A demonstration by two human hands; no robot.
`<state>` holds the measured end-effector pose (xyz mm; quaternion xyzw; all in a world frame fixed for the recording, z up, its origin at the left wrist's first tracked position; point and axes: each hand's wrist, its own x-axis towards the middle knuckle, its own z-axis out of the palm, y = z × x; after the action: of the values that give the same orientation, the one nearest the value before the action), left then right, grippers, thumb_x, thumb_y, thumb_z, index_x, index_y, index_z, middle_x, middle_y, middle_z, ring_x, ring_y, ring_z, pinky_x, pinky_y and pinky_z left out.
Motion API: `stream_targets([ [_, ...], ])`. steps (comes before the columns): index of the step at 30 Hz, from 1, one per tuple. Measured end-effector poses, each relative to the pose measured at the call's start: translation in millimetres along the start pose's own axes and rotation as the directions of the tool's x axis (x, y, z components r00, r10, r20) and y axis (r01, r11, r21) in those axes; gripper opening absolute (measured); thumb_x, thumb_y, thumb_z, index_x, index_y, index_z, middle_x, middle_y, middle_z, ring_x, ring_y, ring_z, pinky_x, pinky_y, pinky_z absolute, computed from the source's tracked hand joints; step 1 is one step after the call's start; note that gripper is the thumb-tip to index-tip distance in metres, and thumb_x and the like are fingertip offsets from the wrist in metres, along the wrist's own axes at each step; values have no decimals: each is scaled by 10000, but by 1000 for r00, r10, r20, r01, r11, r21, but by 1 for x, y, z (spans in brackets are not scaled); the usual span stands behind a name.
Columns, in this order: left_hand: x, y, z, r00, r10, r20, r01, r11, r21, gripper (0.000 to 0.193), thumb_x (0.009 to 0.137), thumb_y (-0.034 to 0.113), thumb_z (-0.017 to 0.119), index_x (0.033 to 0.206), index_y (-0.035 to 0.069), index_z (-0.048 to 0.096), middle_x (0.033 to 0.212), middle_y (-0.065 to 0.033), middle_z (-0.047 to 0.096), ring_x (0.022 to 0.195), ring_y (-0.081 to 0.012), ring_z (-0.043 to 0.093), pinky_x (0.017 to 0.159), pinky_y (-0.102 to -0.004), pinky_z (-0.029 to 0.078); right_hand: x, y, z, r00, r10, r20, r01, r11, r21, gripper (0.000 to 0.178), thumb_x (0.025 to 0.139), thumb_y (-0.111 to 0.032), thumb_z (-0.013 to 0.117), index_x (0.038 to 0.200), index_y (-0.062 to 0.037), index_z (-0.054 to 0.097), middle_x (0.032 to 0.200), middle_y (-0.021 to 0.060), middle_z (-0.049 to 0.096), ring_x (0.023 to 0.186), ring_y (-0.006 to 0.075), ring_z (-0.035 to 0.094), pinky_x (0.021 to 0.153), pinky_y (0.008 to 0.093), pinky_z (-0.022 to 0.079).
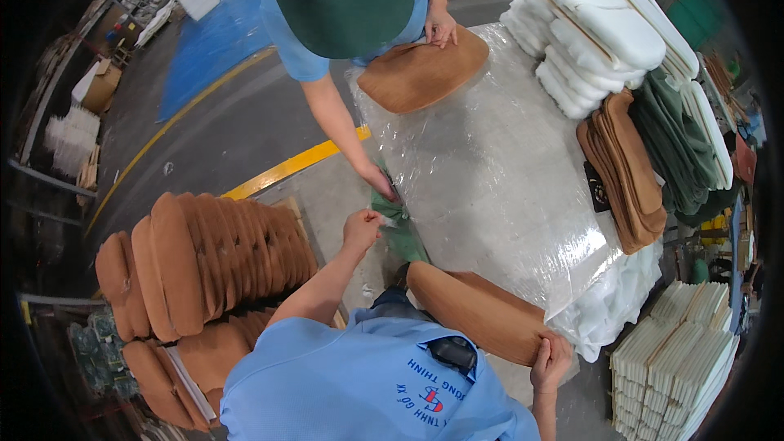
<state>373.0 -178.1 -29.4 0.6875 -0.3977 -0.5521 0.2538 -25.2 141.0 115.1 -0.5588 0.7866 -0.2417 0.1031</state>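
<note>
My right hand (553,361) grips the right end of a brown fabric cushion (482,314), which is tilted against the table's near edge. My left hand (362,230) is out to the left with its fingers pinched together. A small whitish scrap shows at its fingertips, too small to name. Just beyond hangs a green plastic bag (400,233) at the table's left edge. A co-worker's hand (382,183) reaches to the mouth of that bag. The same person's other hand (441,27) rests on a second brown cushion (425,73) at the far edge.
Clear plastic film covers the table (498,171). On its right are white padding pieces (596,16), folded brown covers (625,171) and dark green covers (674,139). Brown cushions (212,261) are stacked at the left. Cream foam slabs (674,359) stand at the lower right.
</note>
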Motion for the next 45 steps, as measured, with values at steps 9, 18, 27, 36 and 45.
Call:
stream_targets([
  [9,53,1,14,939,302,165,-344,810,476,576,885,148,584,1451,52,540,1305,-230,686,1225,-401,646,1048,-455,507,0,-20,4,996,75,-37,-78,995,-65,281,985,-221,521,957,-15,709,949,192,708,910,402,646,846,453,461],
  [18,112,23,50,747,-62,662,-660,55,749,395,805,195,596,1108,5,765,1222,-229,718,1129,-383,699,987,-463,547,4,-22,-2,995,89,-45,-93,992,-87,211,946,-190,575,939,-35,718,949,168,715,870,391,637,807,470,469],
  [27,66,87,-7,777,7,630,-555,482,678,442,930,95,617,1356,-23,624,1193,-187,702,823,-266,739,671,-373,603,-8,-2,1,966,78,-245,-93,994,-49,144,870,-218,696,888,-78,722,950,107,728,864,336,667,816,449,499],
  [36,-57,162,163,518,176,837,-722,615,318,432,1016,92,604,1444,32,584,1387,-150,647,1060,-197,686,915,-325,565,-42,27,8,514,513,-688,-93,830,550,176,1037,-161,595,1006,-28,706,963,90,701,929,200,651,837,355,520],
  [45,-200,80,420,26,-366,930,-876,439,197,359,1066,149,570,1402,30,610,1294,-98,698,1050,-183,695,916,-325,565,-132,125,140,238,937,258,84,-284,955,173,1052,-227,611,1113,-78,675,923,14,683,779,103,615,698,255,483],
])
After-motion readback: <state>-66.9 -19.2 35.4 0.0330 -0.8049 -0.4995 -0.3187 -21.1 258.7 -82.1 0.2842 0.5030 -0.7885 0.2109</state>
